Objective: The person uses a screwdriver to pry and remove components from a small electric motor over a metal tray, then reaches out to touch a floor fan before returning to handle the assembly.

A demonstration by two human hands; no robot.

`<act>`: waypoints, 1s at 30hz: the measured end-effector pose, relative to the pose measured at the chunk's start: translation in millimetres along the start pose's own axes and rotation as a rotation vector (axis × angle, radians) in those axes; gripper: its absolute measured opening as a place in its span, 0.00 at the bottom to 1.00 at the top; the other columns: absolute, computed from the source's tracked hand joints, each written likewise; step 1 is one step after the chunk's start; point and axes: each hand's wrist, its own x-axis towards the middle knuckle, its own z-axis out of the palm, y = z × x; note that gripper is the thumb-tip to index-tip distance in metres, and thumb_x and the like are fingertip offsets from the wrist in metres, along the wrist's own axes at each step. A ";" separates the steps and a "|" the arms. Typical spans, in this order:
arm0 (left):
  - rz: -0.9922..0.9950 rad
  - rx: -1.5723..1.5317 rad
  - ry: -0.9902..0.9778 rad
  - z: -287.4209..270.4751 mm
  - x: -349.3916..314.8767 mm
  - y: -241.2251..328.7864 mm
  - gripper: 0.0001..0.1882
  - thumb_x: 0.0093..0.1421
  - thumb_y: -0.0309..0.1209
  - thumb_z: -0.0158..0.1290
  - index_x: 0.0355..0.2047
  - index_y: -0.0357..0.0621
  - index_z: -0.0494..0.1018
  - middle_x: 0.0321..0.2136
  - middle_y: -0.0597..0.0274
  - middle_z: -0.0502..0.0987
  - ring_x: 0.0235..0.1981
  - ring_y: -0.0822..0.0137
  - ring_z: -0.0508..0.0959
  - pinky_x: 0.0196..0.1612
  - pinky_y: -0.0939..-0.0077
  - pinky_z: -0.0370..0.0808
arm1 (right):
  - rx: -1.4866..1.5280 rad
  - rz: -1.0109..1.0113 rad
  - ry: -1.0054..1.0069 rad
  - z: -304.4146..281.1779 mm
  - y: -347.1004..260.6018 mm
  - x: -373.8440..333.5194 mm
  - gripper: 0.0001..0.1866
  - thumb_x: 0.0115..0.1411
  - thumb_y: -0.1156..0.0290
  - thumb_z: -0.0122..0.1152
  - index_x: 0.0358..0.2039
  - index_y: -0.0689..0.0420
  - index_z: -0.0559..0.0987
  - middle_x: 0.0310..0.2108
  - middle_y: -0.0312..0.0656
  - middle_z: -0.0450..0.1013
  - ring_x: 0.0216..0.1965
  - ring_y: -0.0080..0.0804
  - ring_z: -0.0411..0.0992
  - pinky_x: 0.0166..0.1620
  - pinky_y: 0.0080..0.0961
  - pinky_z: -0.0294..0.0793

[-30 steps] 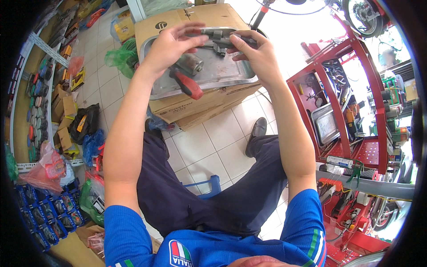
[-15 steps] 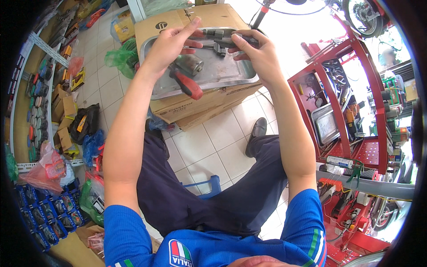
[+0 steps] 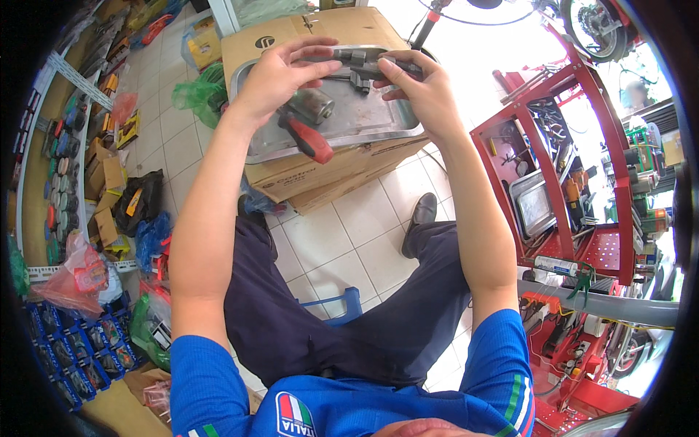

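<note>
My right hand [image 3: 419, 79] pinches a dark rod-like metal part [image 3: 355, 58] with a grey collar, held level above a shallow metal tray [image 3: 364, 135]. At the part's left end is my left hand [image 3: 287, 73], thumb and fingers apart, fingertips close to or touching that end. A small dark part [image 3: 359, 82] shows just beneath; whether it is joined to the held one I cannot tell. In the tray below my left hand lies a grey metal cylinder [image 3: 313, 106] with a short stub. A screwdriver with a red and black handle [image 3: 309, 140] rests over the tray's near rim.
A cardboard box [image 3: 291, 178] carries the tray. To the right stands a red tool trolley [image 3: 520, 124] with pliers and a small metal tray [image 3: 535, 204]. Shelves of packaged parts [image 3: 65, 182] line the left. A blue stool [image 3: 338, 306] sits between my legs.
My left hand has rolled over: its raised digit came down, and thumb and fingers now spread around the part's left end. My right hand and the part have hardly moved.
</note>
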 end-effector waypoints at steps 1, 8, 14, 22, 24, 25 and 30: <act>0.080 -0.008 0.000 0.9 -1.4 0.5 0.29 0.66 0.54 0.57 0.53 0.40 0.76 0.48 0.62 0.80 0.45 0.71 0.81 0.48 0.77 0.77 | -0.011 -0.006 -0.003 -0.5 -0.1 -0.4 0.19 0.64 0.65 0.67 0.48 0.67 0.79 0.40 0.46 0.80 0.37 0.29 0.81 0.37 0.21 0.81; -0.167 -0.090 0.008 -0.5 3.5 4.0 0.24 0.67 0.47 0.58 0.54 0.42 0.76 0.48 0.64 0.80 0.46 0.70 0.80 0.48 0.77 0.77 | -0.021 -0.029 -0.026 -0.8 2.9 -0.7 0.19 0.66 0.63 0.65 0.48 0.66 0.78 0.39 0.47 0.80 0.38 0.30 0.81 0.38 0.22 0.82; -0.028 -0.109 0.000 1.1 2.2 0.3 0.25 0.67 0.47 0.57 0.55 0.42 0.76 0.48 0.64 0.80 0.45 0.70 0.81 0.48 0.77 0.77 | -0.016 -0.020 -0.009 -0.1 0.2 -1.0 0.19 0.64 0.65 0.67 0.48 0.67 0.79 0.39 0.45 0.80 0.37 0.29 0.81 0.37 0.21 0.81; -0.032 -0.055 -0.050 -1.0 0.1 -0.9 0.25 0.66 0.48 0.58 0.55 0.43 0.76 0.48 0.63 0.79 0.46 0.70 0.80 0.49 0.77 0.77 | -0.049 -0.028 -0.022 -0.7 1.6 -1.4 0.19 0.66 0.63 0.65 0.49 0.66 0.78 0.39 0.46 0.80 0.38 0.29 0.81 0.38 0.22 0.82; -0.015 -0.074 -0.036 0.0 0.1 -1.3 0.27 0.66 0.51 0.57 0.54 0.43 0.76 0.48 0.63 0.80 0.46 0.70 0.80 0.49 0.76 0.76 | -0.037 -0.022 -0.020 -1.8 2.0 -0.4 0.19 0.66 0.63 0.65 0.49 0.66 0.78 0.39 0.46 0.80 0.39 0.29 0.81 0.38 0.22 0.82; -0.007 -0.083 -0.029 0.9 0.0 0.0 0.27 0.66 0.52 0.57 0.54 0.42 0.76 0.48 0.62 0.80 0.46 0.70 0.80 0.49 0.76 0.76 | -0.037 -0.021 -0.018 -2.2 1.7 -0.5 0.19 0.66 0.63 0.65 0.49 0.65 0.78 0.39 0.46 0.80 0.39 0.29 0.81 0.38 0.22 0.82; -0.173 -0.094 0.012 0.6 3.2 2.2 0.27 0.66 0.51 0.58 0.54 0.43 0.76 0.48 0.63 0.79 0.46 0.70 0.80 0.49 0.76 0.77 | -0.051 -0.028 -0.010 -1.7 3.0 -0.4 0.18 0.66 0.64 0.66 0.48 0.65 0.79 0.38 0.46 0.80 0.38 0.29 0.81 0.38 0.22 0.82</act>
